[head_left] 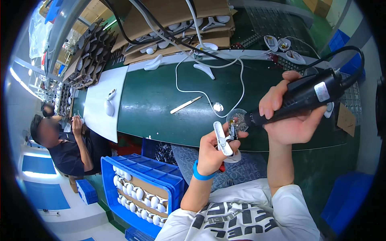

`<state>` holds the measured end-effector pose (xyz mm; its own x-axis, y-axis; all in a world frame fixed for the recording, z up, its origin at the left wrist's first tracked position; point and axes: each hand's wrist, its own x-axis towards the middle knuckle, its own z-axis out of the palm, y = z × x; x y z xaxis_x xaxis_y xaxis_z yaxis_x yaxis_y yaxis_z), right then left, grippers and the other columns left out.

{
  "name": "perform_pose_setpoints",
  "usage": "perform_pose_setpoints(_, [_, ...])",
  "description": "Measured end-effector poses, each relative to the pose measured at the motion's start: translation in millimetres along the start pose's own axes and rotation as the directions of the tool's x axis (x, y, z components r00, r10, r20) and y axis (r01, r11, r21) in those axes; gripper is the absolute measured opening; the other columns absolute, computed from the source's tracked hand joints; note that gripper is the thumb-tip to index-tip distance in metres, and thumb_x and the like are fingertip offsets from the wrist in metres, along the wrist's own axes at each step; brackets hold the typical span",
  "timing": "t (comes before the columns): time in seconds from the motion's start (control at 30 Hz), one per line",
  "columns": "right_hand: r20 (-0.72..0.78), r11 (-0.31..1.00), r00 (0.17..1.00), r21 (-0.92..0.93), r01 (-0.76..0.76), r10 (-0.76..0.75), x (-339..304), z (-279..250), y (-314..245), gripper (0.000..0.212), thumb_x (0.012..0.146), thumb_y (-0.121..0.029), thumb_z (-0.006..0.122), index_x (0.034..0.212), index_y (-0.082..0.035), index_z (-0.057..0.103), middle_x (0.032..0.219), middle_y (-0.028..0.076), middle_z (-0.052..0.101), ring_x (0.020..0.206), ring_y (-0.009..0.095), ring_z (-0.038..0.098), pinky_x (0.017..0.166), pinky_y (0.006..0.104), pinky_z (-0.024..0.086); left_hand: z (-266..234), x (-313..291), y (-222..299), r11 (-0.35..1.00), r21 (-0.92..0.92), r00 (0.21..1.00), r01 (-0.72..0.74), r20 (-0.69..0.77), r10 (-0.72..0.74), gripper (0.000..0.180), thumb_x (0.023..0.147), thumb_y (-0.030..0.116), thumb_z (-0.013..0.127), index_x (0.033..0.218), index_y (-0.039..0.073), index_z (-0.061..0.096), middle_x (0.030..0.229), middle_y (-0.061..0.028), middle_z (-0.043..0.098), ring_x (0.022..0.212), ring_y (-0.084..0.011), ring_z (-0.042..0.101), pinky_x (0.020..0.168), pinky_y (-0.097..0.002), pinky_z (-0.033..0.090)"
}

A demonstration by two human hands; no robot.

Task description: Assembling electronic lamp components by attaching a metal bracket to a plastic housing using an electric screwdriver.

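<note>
My right hand is wrapped around a black electric screwdriver, with its cable curving away at the right. The tool's front end points left, at a small clear dish of screws; where its bit ends I cannot make out. Just below the dish, my left hand grips a white plastic housing, with a dark circuit part showing beside it. Fingers cover some of the housing. A blue band sits on my left wrist.
Tweezers and a looped white cable lie on the green table. White shells rest near its back edge. A blue crate of white parts stands lower left. At far left, another person works with a small part.
</note>
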<state>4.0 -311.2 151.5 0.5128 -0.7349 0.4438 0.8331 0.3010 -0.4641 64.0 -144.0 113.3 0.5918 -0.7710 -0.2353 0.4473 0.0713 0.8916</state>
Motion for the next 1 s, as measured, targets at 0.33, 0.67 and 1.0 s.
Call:
perform_pose_setpoints(0.33, [0.086, 0.983, 0.989, -0.129, 0.131, -0.121, -3.9, 27.1, -28.9, 0.08, 0.092, -0.068, 0.039, 0.127, 0.003, 0.041, 0.073, 0.007, 0.051, 0.05, 0.015, 0.046, 0.046, 0.0281, 0.041, 0.0, 8.7, -6.6, 0.989, -0.136, 0.997, 0.065, -0.042, -0.071, 0.048, 0.078, 0.001, 0.069, 0.125, -0.005, 0.057, 0.097, -0.0081, 0.067, 0.066, -0.01, 0.057, 0.059, -0.0236, 0.045])
perform_pose_setpoints(0.67, [0.044, 0.991, 0.999, -0.132, 0.026, -0.02, -27.2, 47.4, -31.2, 0.074, 0.093, -0.068, 0.039, 0.119, 0.001, 0.04, 0.068, 0.007, 0.052, 0.045, 0.015, 0.047, 0.042, 0.0298, 0.042, 8.4, 5.2, -0.7, 0.973, -0.23, 0.996, 0.033, -0.069, -0.05, 0.048, 0.082, 0.001, 0.068, 0.127, -0.004, 0.053, 0.083, -0.0017, 0.059, 0.069, -0.0104, 0.058, 0.061, -0.025, 0.046])
perform_pose_setpoints(1.0, [0.089, 0.989, 0.996, -0.145, 0.027, -0.014, -28.6, 44.3, -31.4, 0.075, 0.091, -0.07, 0.04, 0.118, 0.0, 0.042, 0.067, 0.007, 0.052, 0.046, 0.016, 0.048, 0.042, 0.0301, 0.043, 9.5, 3.9, -3.9, 0.976, -0.216, 0.997, 0.016, -0.064, -0.031, 0.05, 0.08, -0.002, 0.067, 0.128, -0.003, 0.053, 0.082, -0.0019, 0.06, 0.068, -0.0101, 0.058, 0.061, -0.0242, 0.044])
